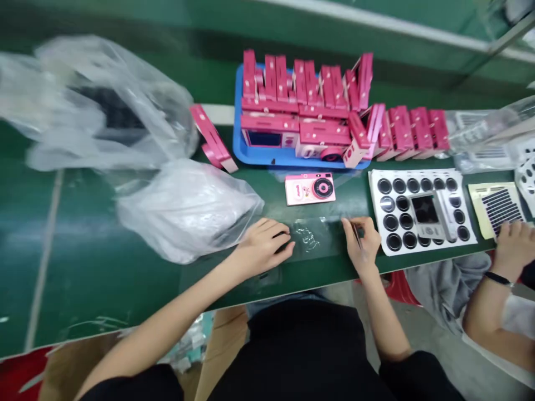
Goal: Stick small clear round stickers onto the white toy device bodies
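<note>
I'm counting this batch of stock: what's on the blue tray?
Closely packed pink camera-shaped pieces fill the blue tray; they cover its floor, so anything lying beneath them can't be seen.

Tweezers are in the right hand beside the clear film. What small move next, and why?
Probably slip the tweezers under the film's edge: the right hand holds them right beside it, and the left hand rests on the film, which should keep it from sliding.
</note>
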The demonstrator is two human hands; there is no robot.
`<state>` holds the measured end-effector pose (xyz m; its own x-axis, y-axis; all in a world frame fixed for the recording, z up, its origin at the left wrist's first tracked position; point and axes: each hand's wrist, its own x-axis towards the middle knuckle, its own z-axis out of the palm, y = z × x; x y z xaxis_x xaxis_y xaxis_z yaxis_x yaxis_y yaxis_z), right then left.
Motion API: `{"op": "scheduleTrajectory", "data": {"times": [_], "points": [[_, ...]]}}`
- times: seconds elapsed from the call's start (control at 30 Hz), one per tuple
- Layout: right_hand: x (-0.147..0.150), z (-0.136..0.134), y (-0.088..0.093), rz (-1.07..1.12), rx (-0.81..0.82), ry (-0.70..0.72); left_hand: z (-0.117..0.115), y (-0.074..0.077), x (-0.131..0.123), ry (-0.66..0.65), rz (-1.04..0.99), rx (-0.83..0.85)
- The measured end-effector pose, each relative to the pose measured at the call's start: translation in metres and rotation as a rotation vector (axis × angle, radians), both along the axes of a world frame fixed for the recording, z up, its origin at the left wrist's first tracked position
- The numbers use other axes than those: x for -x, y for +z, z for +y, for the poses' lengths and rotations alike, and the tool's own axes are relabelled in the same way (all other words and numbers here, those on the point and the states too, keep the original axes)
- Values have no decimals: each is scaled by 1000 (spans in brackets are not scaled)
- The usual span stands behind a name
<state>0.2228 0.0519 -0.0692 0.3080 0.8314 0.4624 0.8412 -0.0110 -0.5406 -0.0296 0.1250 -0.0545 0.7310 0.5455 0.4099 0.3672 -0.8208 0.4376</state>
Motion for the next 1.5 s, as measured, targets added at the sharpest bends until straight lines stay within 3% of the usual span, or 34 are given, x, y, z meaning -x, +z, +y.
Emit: {"op": "scheduleTrajectory", "data": {"times": [0.13, 0.27, 0.4, 0.5, 0.87, 1.13, 1.27, 1.43, 1.5], "points": [[-31, 14, 7, -300, 176, 188, -35, 7, -12, 153, 242, 23], [-42, 10, 1, -384, 180, 301, -92, 2, -40, 245, 384, 70], [-43, 5, -5, -396, 137, 311, -132, -6, -69, 184, 376, 69], [-42, 4, -5, -384, 112, 301, -136, -9, -78, 142, 364, 91], [-48, 5, -11, -279, 70, 318, -96, -7, -41, 336, 365, 83], [-55, 9, -12, -145, 46, 321, -82, -7, -14, 649, 192, 75], [-47, 6, -4, -61, 24, 283, -111, 0, -2, 813, 44, 33], [-52, -36, 10, 64, -40, 246, -185, 2, 19, 905, -70, 33], [-74, -55, 16, 24, -102, 43, -209, -7, 35, 911, -70, 52]]}}
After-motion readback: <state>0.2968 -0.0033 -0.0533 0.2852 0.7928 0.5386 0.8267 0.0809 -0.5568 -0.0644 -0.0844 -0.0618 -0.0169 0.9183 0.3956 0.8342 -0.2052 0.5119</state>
